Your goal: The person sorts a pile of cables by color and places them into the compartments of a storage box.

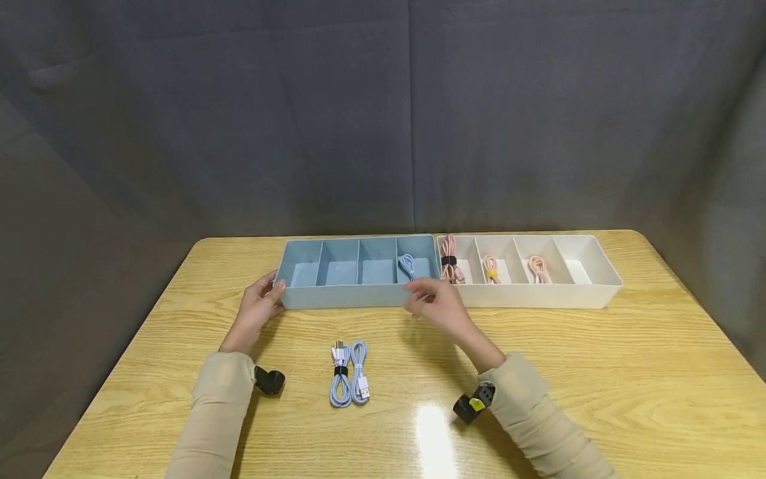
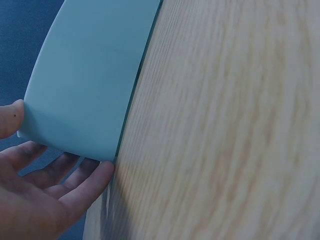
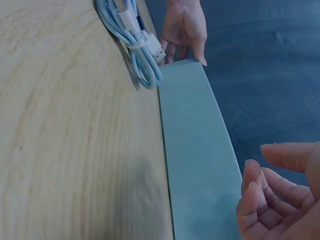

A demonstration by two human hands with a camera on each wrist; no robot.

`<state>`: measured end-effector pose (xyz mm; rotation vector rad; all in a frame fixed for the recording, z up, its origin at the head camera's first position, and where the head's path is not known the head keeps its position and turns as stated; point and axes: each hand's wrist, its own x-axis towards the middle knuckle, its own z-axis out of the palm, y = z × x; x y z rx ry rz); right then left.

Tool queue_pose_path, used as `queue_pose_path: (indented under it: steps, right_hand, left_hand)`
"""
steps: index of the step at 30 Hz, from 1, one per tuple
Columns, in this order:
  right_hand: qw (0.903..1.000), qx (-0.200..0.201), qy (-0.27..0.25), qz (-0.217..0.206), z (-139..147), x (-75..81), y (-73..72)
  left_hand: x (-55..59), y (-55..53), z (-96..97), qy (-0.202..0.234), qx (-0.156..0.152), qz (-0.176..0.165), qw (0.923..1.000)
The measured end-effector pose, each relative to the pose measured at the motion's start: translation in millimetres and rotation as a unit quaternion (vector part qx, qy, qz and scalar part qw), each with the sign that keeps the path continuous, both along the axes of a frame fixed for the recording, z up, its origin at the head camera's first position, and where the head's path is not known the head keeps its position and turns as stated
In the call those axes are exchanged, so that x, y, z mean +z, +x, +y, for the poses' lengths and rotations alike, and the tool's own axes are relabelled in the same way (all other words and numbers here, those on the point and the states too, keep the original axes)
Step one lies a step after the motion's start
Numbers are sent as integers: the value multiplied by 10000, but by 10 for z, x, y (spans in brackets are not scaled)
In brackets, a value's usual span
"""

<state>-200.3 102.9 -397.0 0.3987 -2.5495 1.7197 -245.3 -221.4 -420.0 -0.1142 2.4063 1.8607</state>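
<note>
Blue plastic four-compartment organizer (image 1: 341, 297) stands on the wood-grain table (image 1: 598, 379), its left end gripped by the left hand (image 1: 258, 306), thumb at the front corner and other fingers along the end wall. A coiled blue cable (image 1: 407, 265) sits in its rightmost compartment. Just beside the front wall there, the right hand (image 1: 439, 306) hovers with fingers bent, thumb parted from the fingertips. In front lie a black-strapped blue USB cable (image 1: 340, 382) and a pale-tied blue USB cable (image 1: 358, 362), side by side. Right of these, a white organizer (image 1: 538, 297) holds pink cables (image 1: 538, 268) in three compartments; dark grey curtain (image 1: 299, 120) hangs behind
</note>
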Motion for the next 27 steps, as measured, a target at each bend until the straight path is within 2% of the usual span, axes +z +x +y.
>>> queue_pose_path:
  steps: [10, 17, 22, 27]
  right_hand:
    - [9967, 806, -48, 79, -92, -78, -8]
    - [9932, 1157, 140, -33, -145, -65, -30]
    - [9858, 1590, 423, -347, -208, -92, -49]
    - [9779, 1979, 532, -413, -278, -111, -49]
  left_hand:
    - [-10, -4, -15, -59, -37, 49, 10000]
    - [-1, -1, -14, -44, -44, 56, 10000]
    - [-3, -5, -13, -40, -44, 64, 10000]
    - [-5, 0, -10, -20, -36, 52, 10000]
